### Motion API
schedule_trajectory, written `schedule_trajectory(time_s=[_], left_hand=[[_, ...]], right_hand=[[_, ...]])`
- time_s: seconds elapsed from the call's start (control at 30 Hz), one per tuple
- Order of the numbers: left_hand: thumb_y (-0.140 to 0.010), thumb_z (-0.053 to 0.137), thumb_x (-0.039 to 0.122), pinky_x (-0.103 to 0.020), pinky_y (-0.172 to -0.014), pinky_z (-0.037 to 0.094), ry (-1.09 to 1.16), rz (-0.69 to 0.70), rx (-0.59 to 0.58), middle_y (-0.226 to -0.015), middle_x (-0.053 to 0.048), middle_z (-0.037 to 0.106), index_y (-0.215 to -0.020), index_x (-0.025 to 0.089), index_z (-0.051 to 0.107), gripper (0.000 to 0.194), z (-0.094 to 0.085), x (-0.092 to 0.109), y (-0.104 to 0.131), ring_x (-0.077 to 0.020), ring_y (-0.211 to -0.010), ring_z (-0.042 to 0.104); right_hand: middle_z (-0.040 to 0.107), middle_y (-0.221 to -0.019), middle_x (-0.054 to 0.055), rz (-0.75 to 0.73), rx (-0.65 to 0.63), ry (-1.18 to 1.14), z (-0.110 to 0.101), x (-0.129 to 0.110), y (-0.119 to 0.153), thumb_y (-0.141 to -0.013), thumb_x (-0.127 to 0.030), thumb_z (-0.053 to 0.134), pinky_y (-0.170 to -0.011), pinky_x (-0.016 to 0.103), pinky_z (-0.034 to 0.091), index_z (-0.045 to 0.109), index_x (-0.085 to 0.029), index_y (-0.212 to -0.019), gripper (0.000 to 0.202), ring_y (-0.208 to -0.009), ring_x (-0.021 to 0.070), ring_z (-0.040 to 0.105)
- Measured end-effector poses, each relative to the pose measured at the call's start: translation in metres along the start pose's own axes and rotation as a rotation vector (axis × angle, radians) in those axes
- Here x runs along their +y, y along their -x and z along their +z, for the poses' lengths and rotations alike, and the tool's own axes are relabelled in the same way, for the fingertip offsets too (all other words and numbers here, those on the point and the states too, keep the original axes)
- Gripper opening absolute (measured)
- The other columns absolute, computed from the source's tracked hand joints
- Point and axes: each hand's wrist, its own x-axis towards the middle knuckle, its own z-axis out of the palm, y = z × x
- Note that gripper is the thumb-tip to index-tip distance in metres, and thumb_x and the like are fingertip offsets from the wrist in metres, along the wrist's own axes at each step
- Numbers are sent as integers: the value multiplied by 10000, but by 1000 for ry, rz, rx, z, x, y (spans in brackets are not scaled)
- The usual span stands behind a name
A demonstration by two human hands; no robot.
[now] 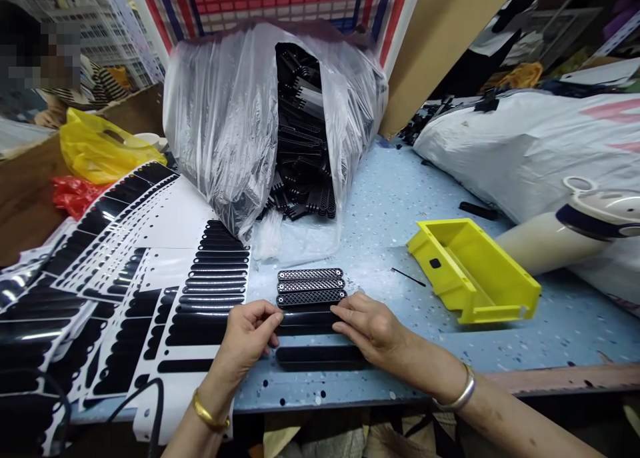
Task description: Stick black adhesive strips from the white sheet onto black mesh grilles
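Observation:
My left hand [251, 333] pinches the left end of a glossy black strip [306, 319] between thumb and fingertips. At its right end, my right hand [373, 328] closes thumb and fingers on the same strip. Just beyond it lie several narrow black pieces [310, 286] with a crosshatched face and a small hole at each end, set side by side. Nearer the table edge rests a long black bar [320, 358] with a rounded left end; my right hand covers part of its right end. Sheets of black strip stickers [215, 271] spread left of my left hand.
A clear plastic bag [225, 125] full of black plastic parts [300, 138] stands at the back. On the right are a yellow bin [450, 285], a thin black stick [409, 277] and a cream-coloured device [550, 238]. Yellow [95, 148] and red bags lie left. A person sits far left.

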Motion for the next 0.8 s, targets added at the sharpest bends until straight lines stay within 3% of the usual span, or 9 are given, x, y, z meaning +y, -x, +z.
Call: schedule_trajectory(time_s=[0.2,0.4,0.6,0.8], left_hand=[[-586,699,482,-142,-342,342,-11,-5,-9,-417,-27,570,-693,92,676,405,-1,-3,-1,-67,-331,461],[-609,688,472,-146,-345,344,-34,10,-15,-431,-29,577,-699,94,676,389,-3,-8,-1,-67,-333,462],[-609,684,469,-147,-347,349,-40,14,-18,-436,-28,576,-685,97,671,380,-3,-7,-2,-74,-347,479],[-595,702,475,-148,-347,346,-24,1,-6,-424,-29,572,-683,97,678,389,-2,-5,-2,-73,-339,472]], right_hand=[[635,-877,78,115,-91,-77,-5,1,-1,-947,-235,555,-750,303,541,704,-154,-1075,213,-831,172,607],[633,-917,99,3,18,-34,2,4,5,-976,-216,482,-769,353,529,653,-148,-1170,268,-856,189,583],[613,-839,101,-61,-40,63,0,-1,2,-975,-151,458,-718,363,484,654,-100,-1056,217,-785,196,520],[640,-900,106,-1,-50,-24,-5,2,3,-974,-216,495,-749,333,531,652,-112,-1154,261,-844,191,589]])
